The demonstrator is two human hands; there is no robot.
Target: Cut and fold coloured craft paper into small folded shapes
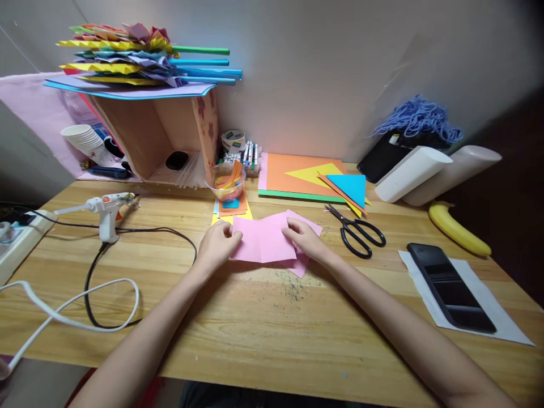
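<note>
A pink sheet of paper [263,241] with a crease down its middle is held between both hands, over the wooden table. My left hand [220,242] pinches its left edge between thumb and fingers. At the sheet's right edge, my right hand [304,235] grips it the same way. Another pink piece [301,264] lies beneath and to the right, partly covered by the held sheet. Black-handled scissors [356,229] rest open just right of my right hand. Behind my left hand are small yellow and orange papers [243,208].
A glue gun [109,215] and its looping cable lie at left. Behind stand a cardboard box [148,130], a bowl of scraps [226,182] and stacked coloured sheets [276,173]. A phone [450,286] and a banana [459,229] are at right.
</note>
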